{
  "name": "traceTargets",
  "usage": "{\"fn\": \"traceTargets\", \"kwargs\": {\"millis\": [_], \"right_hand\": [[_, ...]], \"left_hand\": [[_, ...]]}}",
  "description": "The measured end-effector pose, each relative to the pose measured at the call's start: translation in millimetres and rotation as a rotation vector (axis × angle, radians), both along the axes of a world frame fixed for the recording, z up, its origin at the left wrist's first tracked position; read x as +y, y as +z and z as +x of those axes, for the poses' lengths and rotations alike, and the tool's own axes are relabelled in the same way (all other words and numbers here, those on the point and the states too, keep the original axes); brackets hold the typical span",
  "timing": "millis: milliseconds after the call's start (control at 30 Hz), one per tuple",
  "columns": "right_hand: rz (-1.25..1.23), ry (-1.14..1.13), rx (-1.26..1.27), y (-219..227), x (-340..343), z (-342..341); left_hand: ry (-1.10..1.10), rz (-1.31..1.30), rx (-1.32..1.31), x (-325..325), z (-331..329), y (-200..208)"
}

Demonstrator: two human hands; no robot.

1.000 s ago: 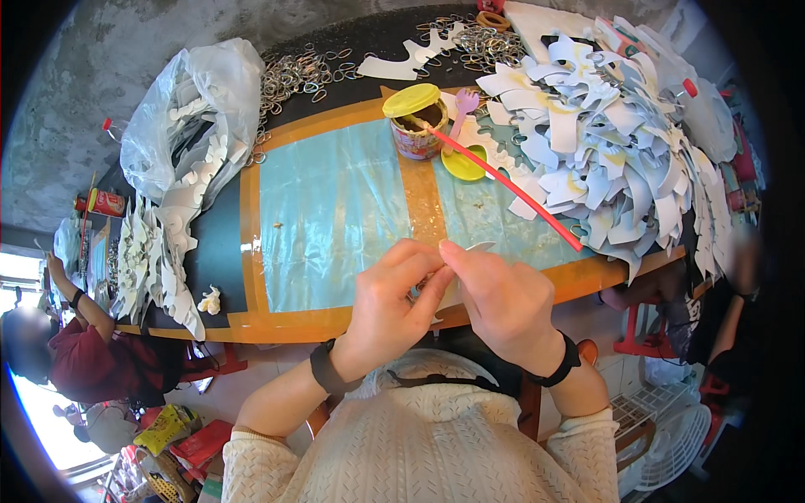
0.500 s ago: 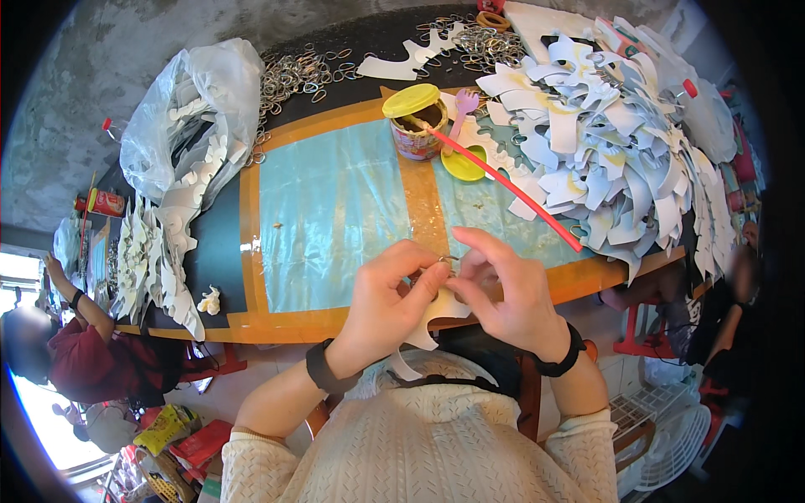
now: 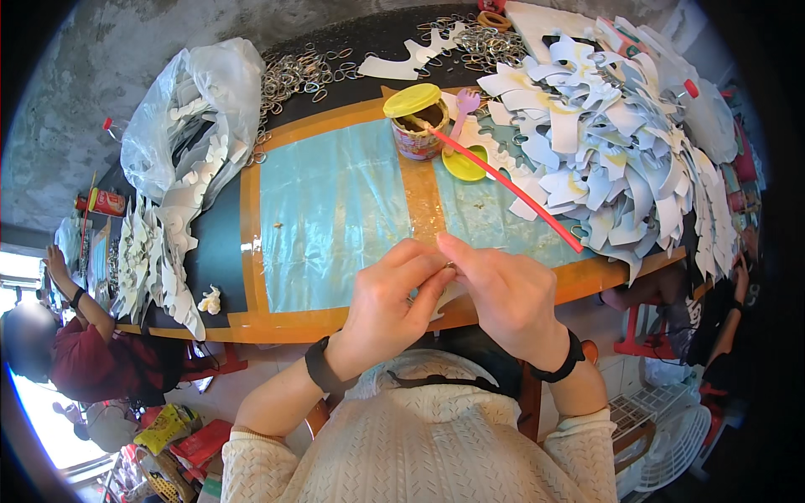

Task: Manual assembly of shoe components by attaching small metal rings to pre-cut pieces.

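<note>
My left hand (image 3: 398,289) and my right hand (image 3: 507,293) meet over the table's near edge, fingertips pressed together. Between them a small metal ring (image 3: 451,266) barely shows; both hands pinch it. Just below, a sliver of a white cut-out piece (image 3: 447,300) peeks out, mostly covered by my fingers. Beyond my hands stands a tub (image 3: 417,142) of brown paste, its yellow lid (image 3: 411,100) tilted at the rim. A red stick (image 3: 511,189) leans from the tub down to the table.
Many white cut-outs (image 3: 604,142) heap up at the right. More lie at the left beside a clear plastic bag (image 3: 243,75). Metal rings (image 3: 306,75) pile along the back. Blue sheeting (image 3: 335,210) covers the tabletop, edged with brown tape (image 3: 285,325). Co-workers sit at both sides.
My right fingers have closed in over the ring and now meet my left fingertips. The white piece, which hung in view below, is mostly hidden. At the far right, a co-worker's arm has moved.
</note>
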State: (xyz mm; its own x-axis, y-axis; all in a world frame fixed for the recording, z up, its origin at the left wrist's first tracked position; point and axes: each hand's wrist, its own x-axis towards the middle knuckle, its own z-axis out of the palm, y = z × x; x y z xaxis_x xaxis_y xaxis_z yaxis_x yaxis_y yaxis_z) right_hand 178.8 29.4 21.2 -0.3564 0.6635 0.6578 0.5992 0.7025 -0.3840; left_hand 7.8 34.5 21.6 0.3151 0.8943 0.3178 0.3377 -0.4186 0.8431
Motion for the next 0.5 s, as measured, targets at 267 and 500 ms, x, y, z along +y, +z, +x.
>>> {"fn": "traceTargets", "kwargs": {"millis": [267, 500], "right_hand": [[0.163, 0.037, 0.150, -16.1, 3.9, 2.2], [0.014, -0.082, -0.007, -11.7, -4.4, 2.7]], "left_hand": [[0.024, -0.754, -0.377, 0.1, -4.8, 1.4], [0.066, -0.472, -0.314, -2.4, -1.6, -8.1]]}}
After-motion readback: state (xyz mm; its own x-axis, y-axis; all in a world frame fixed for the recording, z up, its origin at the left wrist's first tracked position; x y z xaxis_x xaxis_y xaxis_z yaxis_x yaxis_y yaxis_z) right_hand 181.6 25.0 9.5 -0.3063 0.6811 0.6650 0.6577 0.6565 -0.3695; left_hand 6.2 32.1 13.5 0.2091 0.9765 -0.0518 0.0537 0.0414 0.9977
